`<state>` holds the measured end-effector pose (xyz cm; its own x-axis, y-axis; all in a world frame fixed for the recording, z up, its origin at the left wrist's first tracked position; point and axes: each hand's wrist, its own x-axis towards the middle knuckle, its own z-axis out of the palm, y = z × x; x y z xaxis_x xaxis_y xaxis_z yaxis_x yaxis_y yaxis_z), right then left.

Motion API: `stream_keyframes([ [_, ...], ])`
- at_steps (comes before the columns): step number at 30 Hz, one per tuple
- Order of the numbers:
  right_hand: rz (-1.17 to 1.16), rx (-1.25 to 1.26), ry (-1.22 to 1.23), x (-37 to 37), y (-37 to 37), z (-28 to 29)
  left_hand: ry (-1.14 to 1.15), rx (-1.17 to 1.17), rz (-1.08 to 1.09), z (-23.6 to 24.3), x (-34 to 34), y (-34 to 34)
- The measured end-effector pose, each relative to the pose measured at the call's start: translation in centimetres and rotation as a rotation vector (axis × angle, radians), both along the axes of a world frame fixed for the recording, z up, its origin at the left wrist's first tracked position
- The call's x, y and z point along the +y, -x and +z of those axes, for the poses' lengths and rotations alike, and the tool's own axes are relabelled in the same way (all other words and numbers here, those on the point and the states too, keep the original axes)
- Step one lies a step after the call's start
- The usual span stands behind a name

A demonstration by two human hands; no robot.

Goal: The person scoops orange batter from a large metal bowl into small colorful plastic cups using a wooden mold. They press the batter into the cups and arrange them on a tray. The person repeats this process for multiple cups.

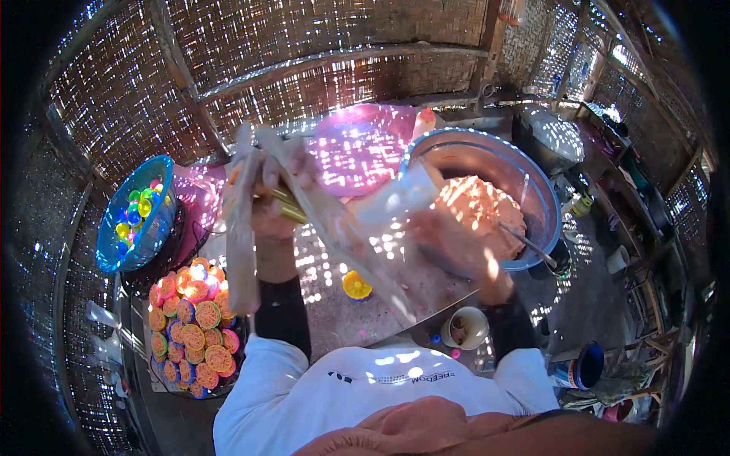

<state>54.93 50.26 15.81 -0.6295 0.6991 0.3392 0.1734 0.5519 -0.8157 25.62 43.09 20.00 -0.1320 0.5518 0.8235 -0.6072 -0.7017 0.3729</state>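
My left hand [283,169] is closed around a pair of long pale wooden bars [242,235] that spread apart towards me. A brass-coloured tube [287,205] sits between the bars, by my fingers. My right hand [460,247] is smeared by motion at the near-left rim of a big tub [549,194]; its fingers cannot be made out. Beside it, a blurred white sheet-like thing [403,196] hangs over the table; whether my hand touches it is unclear. Orange dough [480,209] fills part of the tub, with a metal spoon [528,242] stuck in it. A yellow scalloped mould [357,285] lies on the table.
At the left, a tray holds heaped round orange stringy cakes [194,334] with coloured rims. Behind them stands a blue basin [137,220] of coloured plastic pieces. Pink sheeting [365,148] covers the table's far side. A white bucket [465,328] stands by the near edge.
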Motion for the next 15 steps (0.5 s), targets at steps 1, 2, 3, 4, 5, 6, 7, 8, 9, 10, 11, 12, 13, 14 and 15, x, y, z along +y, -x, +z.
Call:
stream_keyframes([
  [1, 0.137, 0.145, 0.285, -1.5, 2.2, 0.0, -0.099, -0.026, -0.209, -0.7, 1.6, -1.2],
  [2, 0.239, 0.277, 0.53, -2.9, 4.1, -0.3, -0.199, -0.047, -0.413, -1.1, 3.0, -2.5],
  [3, 0.36, 0.389, 0.778, -3.9, 6.3, -1.1, -0.187, -0.042, -0.471, -1.5, 2.9, -3.1],
  [4, 0.411, 0.49, 0.974, -4.8, 7.5, -1.2, -0.185, -0.048, -0.567, -1.6, 3.4, -4.0],
  [5, 0.448, 0.571, 1.114, -5.4, 8.2, -1.2, -0.122, -0.047, -0.51, -2.4, 3.4, -3.4],
  [6, 0.468, 0.639, 1.225, -5.7, 8.2, -1.0, -0.058, -0.046, -0.456, -3.1, 3.4, -2.9],
  [7, 0.505, 0.683, 1.33, -6.1, 8.2, -0.6, 0.061, -0.04, -0.24, -5.5, 2.6, -0.3],
  [8, 0.495, 0.706, 1.35, -5.7, 7.5, -0.4, 0.261, -0.085, -0.071, -4.9, 1.6, -0.8],
  [9, 0.481, 0.73, 1.36, -5.2, 6.4, -0.3, 0.477, -0.122, 0.073, -4.4, 0.5, -1.2],
  [10, 0.423, 0.748, 1.306, -4.9, 4.7, 0.5, 0.671, -0.159, 0.209, -5.0, 0.9, -0.5],
  [11, 0.403, 0.723, 1.244, -4.0, 3.9, 0.3, 0.701, 0.064, 0.494, -4.7, -0.1, -0.7],
  [12, 0.37, 0.697, 1.168, -2.9, 3.4, -0.2, 0.722, 0.294, 0.771, -4.4, -1.1, -1.1],
  [13, 0.349, 0.658, 1.073, -2.1, 3.1, -0.8, 0.638, 0.519, 1.044, -5.2, -1.7, -1.6],
  [14, 0.311, 0.621, 0.972, -1.5, 2.6, -1.2, 0.528, 0.748, 1.291, -5.9, -1.9, -2.2],
  [15, 0.274, 0.584, 0.869, -1.0, 2.3, -1.4, 0.42, 0.875, 1.316, -6.8, -2.2, -2.5],
])
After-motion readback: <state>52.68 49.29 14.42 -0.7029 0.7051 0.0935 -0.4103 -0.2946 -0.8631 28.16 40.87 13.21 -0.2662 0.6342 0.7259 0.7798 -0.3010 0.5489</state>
